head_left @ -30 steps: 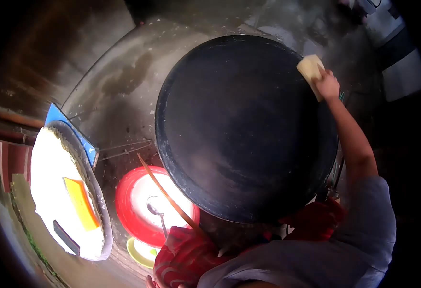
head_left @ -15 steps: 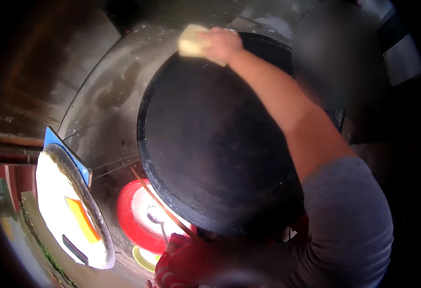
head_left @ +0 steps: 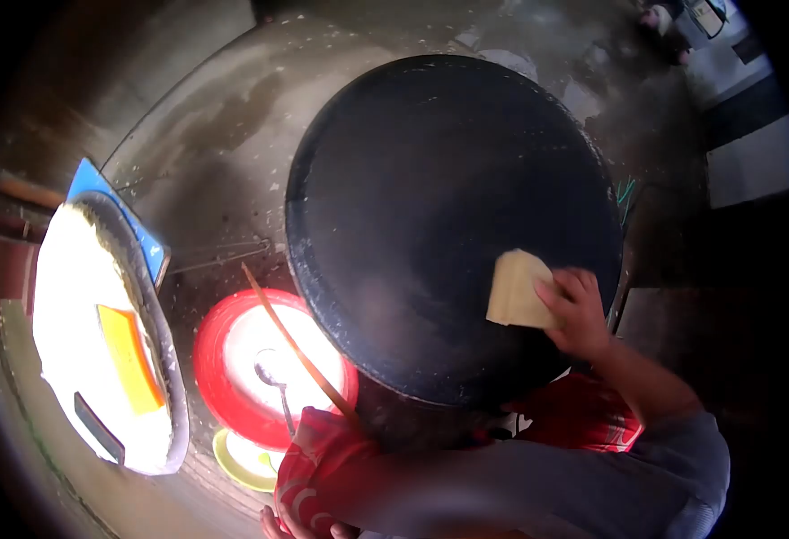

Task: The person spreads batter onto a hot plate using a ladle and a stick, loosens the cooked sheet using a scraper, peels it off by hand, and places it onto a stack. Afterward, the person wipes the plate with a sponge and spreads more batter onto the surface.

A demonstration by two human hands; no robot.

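Note:
A large round black griddle [head_left: 430, 171] fills the middle of the head view. My right hand [head_left: 579, 314] grips a pale yellow folded cloth or pad [head_left: 514, 292] by its right edge, over the griddle's lower right part. Whether the pad touches the surface is hard to see. At the bottom edge, only some fingers of my left hand [head_left: 297, 525] show, somewhat apart beside red patterned fabric, with nothing visible in them.
Left of the griddle stands a red basin [head_left: 210, 359] of white contents, with a metal ladle [head_left: 269, 368] inside and a wooden stick [head_left: 291, 341] across it. A green dish [head_left: 233, 463] sits below. Farther left, a bright white mound holds an orange piece [head_left: 131, 359] near a blue board [head_left: 129, 220].
My right hand has carried the pad from the griddle's far upper-left rim to its near right side. More of my left hand's fingers now show. The view has shifted slightly.

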